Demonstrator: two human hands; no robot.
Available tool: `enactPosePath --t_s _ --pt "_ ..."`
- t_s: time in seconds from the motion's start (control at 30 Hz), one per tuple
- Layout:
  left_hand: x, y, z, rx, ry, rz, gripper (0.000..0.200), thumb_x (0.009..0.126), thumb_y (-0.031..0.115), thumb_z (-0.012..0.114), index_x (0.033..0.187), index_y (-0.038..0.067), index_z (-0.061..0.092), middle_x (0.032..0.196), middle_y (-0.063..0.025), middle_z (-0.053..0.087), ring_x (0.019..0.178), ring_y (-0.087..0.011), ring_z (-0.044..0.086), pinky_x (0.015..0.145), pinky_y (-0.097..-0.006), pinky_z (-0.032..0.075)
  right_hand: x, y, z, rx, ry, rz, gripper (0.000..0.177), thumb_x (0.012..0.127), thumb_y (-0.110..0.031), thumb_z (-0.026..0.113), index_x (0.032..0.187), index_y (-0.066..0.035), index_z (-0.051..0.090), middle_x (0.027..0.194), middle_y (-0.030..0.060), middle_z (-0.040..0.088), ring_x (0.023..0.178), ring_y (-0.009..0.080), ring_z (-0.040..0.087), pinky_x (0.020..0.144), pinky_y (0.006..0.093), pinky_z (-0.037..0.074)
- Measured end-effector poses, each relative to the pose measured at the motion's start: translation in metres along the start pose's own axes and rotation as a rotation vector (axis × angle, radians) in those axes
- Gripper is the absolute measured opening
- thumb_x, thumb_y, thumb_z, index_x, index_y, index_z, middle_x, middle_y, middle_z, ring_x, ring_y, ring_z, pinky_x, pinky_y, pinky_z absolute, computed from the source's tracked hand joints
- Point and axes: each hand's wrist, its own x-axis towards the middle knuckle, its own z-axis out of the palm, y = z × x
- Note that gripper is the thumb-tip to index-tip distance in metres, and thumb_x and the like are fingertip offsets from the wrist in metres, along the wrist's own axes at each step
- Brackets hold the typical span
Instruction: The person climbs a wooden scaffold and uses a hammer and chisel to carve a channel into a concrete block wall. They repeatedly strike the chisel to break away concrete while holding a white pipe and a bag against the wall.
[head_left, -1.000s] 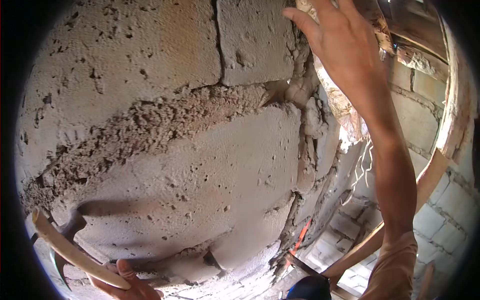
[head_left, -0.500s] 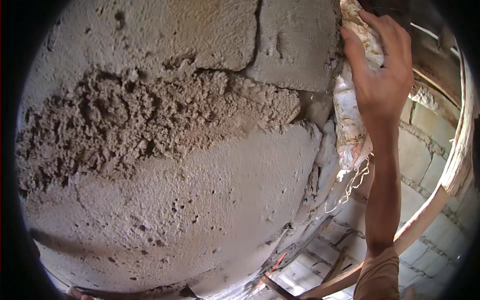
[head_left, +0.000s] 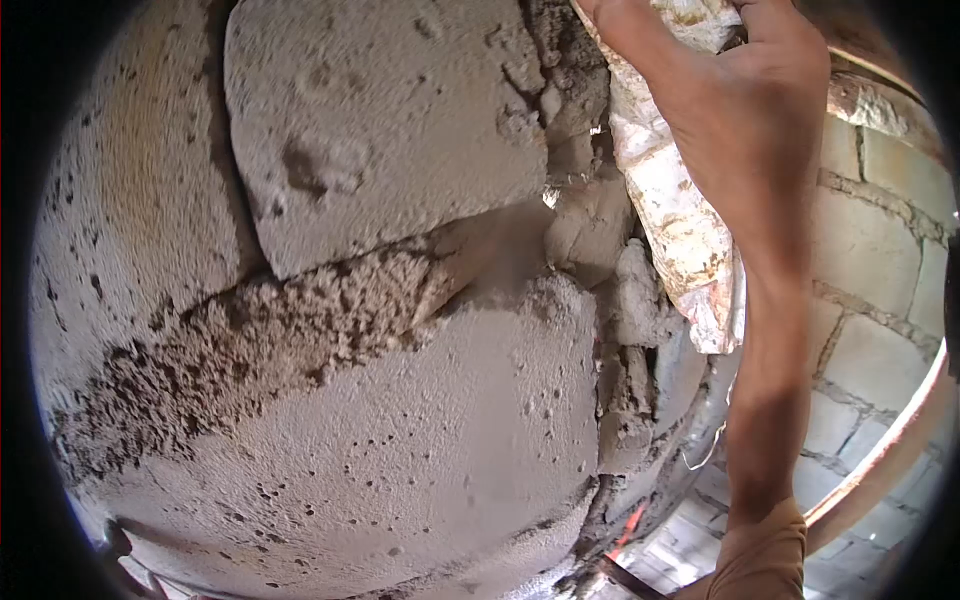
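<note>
My right hand (head_left: 750, 110) reaches up at the upper right, back towards me, its fingers partly cut off by the top of the frame. It grips a long whitish, brown-stained bundle (head_left: 685, 245) with a crumpled, plastic-like surface, thumb at its left side. The bundle runs along the broken end of a block wall (head_left: 430, 420). Left of it, rough mortar (head_left: 270, 340) fills the sloping joint between the blocks, and a smoother recess (head_left: 500, 245) lies at the joint's right end. My left hand does not show.
A second block wall (head_left: 870, 260) stands behind my right arm. A curved-looking wooden pole (head_left: 885, 445) crosses at the lower right. Near the bottom are a small orange-red strip (head_left: 628, 528) and a dark bar (head_left: 630, 578). A dark rounded tip (head_left: 116, 540) shows at the lower left.
The view has moved closer to the wall and shifted, so the mortar joint appears lower and further left. My right hand keeps its grip on the bundle. Fingertips at the bottom left have gone from view.
</note>
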Motion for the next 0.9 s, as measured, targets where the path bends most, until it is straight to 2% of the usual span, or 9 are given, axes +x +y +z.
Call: enactPosePath --t_s 0.1,0.13,0.23,0.27,0.37,0.47,0.67,0.77,0.9 --pt "0.005 -0.020 -0.002 -0.138 -0.045 0.122 0.030 0.088 0.021 0.055 0.098 -0.006 0.061 0.084 -0.0145 0.064 0.077 -0.0232 0.059 0.071 -0.0362 0.049 -0.004 0.007 0.000 0.045 0.017 0.001 0.017 0.075 -0.004 0.070 0.090 0.002 0.066 0.085 0.0102 0.063 0.079 0.0154 0.059 0.068 0.0273 0.048" --pt "0.010 -0.024 0.001 -0.148 -0.037 0.280 0.031 0.088 0.022 0.058 0.097 -0.007 0.061 0.083 -0.0136 0.063 0.075 -0.0218 0.058 0.068 -0.0344 0.049 -0.005 0.005 0.000 0.050 0.008 0.031 0.017 0.075 -0.005 0.070 0.090 0.002 0.065 0.085 0.0101 0.063 0.079 0.0154 0.059 0.068 0.0274 0.048" --pt "0.002 0.002 -0.002 -0.141 -0.048 0.049 0.032 0.088 0.024 0.060 0.096 -0.007 0.062 0.084 -0.0135 0.063 0.074 -0.0210 0.058 0.068 -0.0340 0.048 -0.006 -0.003 -0.004 0.054 -0.024 0.118 0.018 0.076 -0.005 0.070 0.091 0.002 0.065 0.084 0.0099 0.062 0.078 0.0157 0.059 0.067 0.0276 0.048" --pt "0.005 -0.016 -0.003 -0.220 -0.088 0.163 0.034 0.089 0.027 0.061 0.095 -0.006 0.062 0.085 -0.0134 0.063 0.075 -0.0216 0.057 0.069 -0.0354 0.047 -0.005 -0.006 -0.006 0.047 -0.040 0.142 0.018 0.076 -0.005 0.070 0.092 0.001 0.065 0.084 0.0098 0.062 0.077 0.0158 0.059 0.067 0.0276 0.048" --pt "0.005 -0.022 0.000 -0.160 -0.032 0.211 0.034 0.089 0.027 0.060 0.098 -0.006 0.062 0.086 -0.0130 0.063 0.076 -0.0217 0.057 0.071 -0.0365 0.047 -0.005 -0.014 -0.009 0.034 -0.086 0.204 0.018 0.076 -0.005 0.070 0.093 0.001 0.065 0.083 0.0096 0.062 0.076 0.0160 0.059 0.067 0.0278 0.048" --pt "0.014 -0.036 -0.006 -0.213 -0.102 0.281 0.036 0.089 0.028 0.060 0.101 -0.007 0.062 0.087 -0.0131 0.063 0.077 -0.0217 0.057 0.071 -0.0366 0.047 -0.004 -0.017 -0.011 0.032 -0.108 0.251 0.019 0.077 -0.006 0.070 0.094 0.000 0.065 0.083 0.0093 0.061 0.075 0.0162 0.059 0.066 0.0280 0.048" --pt "0.012 -0.021 0.001 -0.370 -0.165 0.314 0.044 0.091 0.031 0.060 0.112 -0.008 0.057 0.079 -0.0084 0.059 0.070 -0.0169 0.052 0.064 -0.0319 0.044 -0.004 -0.022 -0.018 0.028 -0.120 0.339 0.020 0.078 -0.007 0.070 0.097 -0.001 0.065 0.082 0.0089 0.061 0.073 0.0167 0.059 0.065 0.0284 0.049" --pt "0.004 -0.015 0.003 -0.208 -0.122 0.242 0.049 0.092 0.032 0.060 0.118 -0.009 0.053 0.077 -0.0060 0.056 0.067 -0.0147 0.049 0.060 -0.0298 0.042 0.001 -0.023 -0.019 0.026 -0.136 0.370 0.021 0.079 -0.007 0.070 0.098 -0.002 0.064 0.081 0.0086 0.060 0.072 0.0169 0.059 0.064 0.0286 0.049" --pt "0.010 -0.028 0.004 -0.182 -0.058 0.294 0.041 0.092 0.032 0.061 0.102 -0.008 0.063 0.076 -0.0078 0.059 0.066 -0.0158 0.051 0.060 -0.0319 0.043 0.012 -0.029 -0.024 0.017 -0.174 0.432 0.022 0.080 -0.008 0.070 0.100 -0.003 0.064 0.081 0.0083 0.060 0.070 0.0173 0.059 0.063 0.0288 0.049"
